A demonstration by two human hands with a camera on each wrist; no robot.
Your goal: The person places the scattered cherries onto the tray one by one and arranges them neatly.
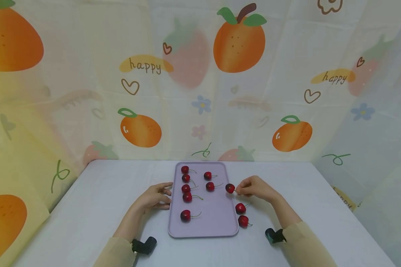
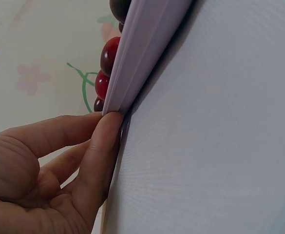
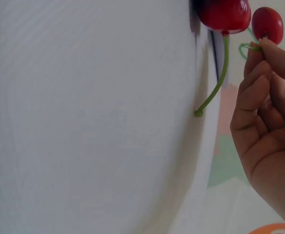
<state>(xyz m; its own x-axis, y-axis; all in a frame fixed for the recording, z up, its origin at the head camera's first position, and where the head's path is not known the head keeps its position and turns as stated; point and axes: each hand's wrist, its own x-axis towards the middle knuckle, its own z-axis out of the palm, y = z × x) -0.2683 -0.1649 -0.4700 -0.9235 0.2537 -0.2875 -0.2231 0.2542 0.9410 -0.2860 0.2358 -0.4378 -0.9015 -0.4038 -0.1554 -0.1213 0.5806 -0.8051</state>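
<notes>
My right hand (image 1: 258,188) pinches the green stem of a cherry (image 1: 230,188) between thumb and fingertips, holding the fruit over the right rim of the lilac tray (image 1: 210,222). In the right wrist view that cherry (image 3: 268,25) hangs beyond a nearer, larger-looking cherry (image 3: 225,14). At the tray's left edge, my left hand (image 1: 153,196) touches the rim with its fingers extended. In the left wrist view its fingertips meet the tray's side wall (image 2: 142,53). A column of several red cherries (image 1: 187,197) lies along the tray's left part, with two more cherries (image 1: 209,186) at its upper middle.
Two loose cherries (image 1: 240,208) lie on the white tabletop (image 1: 274,252) just right of the tray. A fruit-printed cloth (image 1: 200,122) hangs behind the table and along its sides. Dark devices (image 1: 144,245) sit at both wrists.
</notes>
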